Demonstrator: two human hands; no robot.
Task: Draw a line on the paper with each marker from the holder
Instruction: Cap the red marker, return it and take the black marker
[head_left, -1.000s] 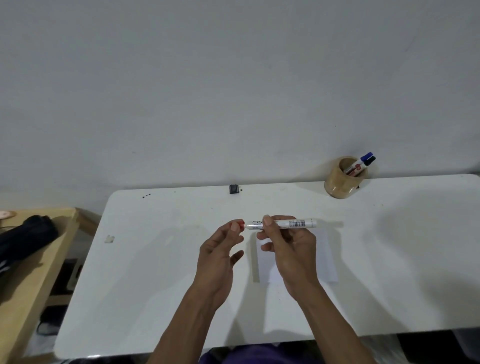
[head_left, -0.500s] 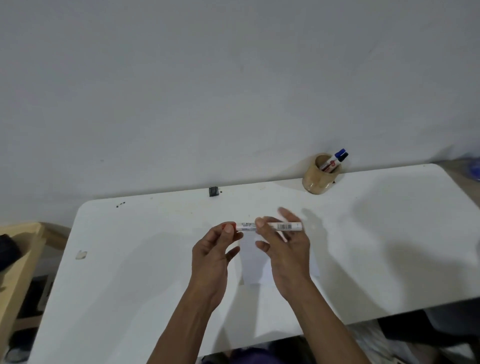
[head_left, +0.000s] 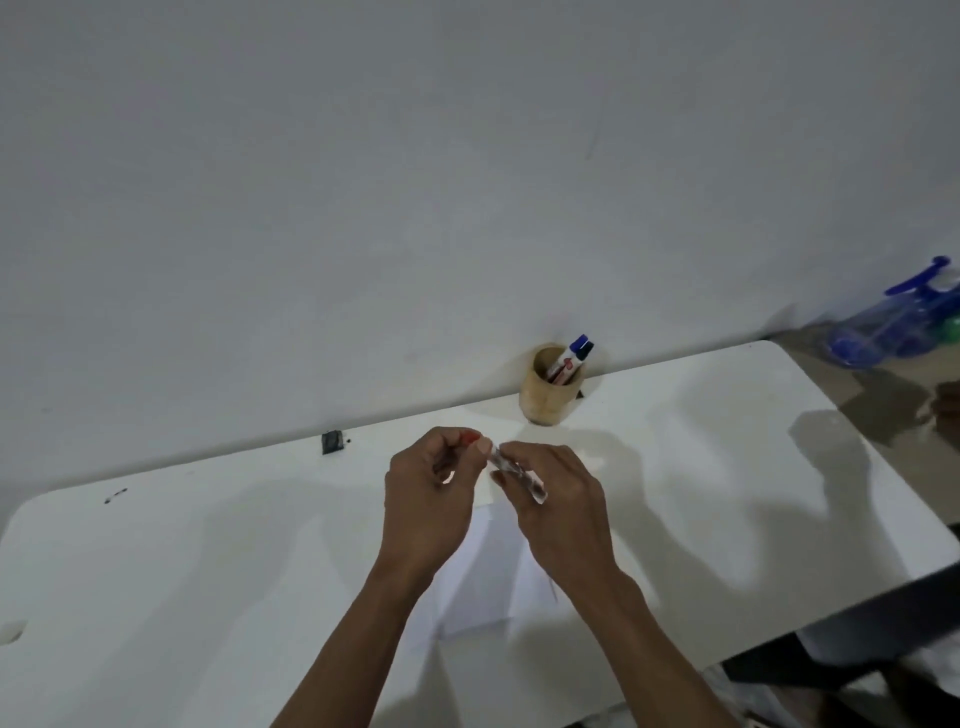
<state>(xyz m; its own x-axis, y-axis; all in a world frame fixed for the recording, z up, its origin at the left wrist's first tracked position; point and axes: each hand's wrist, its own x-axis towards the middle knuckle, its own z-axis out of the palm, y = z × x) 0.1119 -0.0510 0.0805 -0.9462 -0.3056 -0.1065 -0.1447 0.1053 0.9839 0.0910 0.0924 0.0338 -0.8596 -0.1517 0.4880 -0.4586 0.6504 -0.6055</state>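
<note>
My right hand (head_left: 556, 499) grips the white barrel of a marker (head_left: 519, 475), tilted down to the right and blurred. My left hand (head_left: 428, 493) pinches its red cap (head_left: 470, 436) at the upper left end; I cannot tell whether cap and barrel are joined. Both hands hover above a white sheet of paper (head_left: 493, 561) on the white table (head_left: 208, 571). A round wooden holder (head_left: 548, 397) stands at the table's far edge by the wall. A blue-capped marker (head_left: 571, 356) leans in it.
A small dark object (head_left: 332, 442) lies at the table's back edge, left of the hands. Dark specks (head_left: 115, 496) mark the far left. Blue plastic items (head_left: 898, 322) lie on the floor beyond the table's right end.
The marker has swung from level to tilted down to the right in my right hand. My left fingers have closed on the red cap. The view has shifted left and nearer.
</note>
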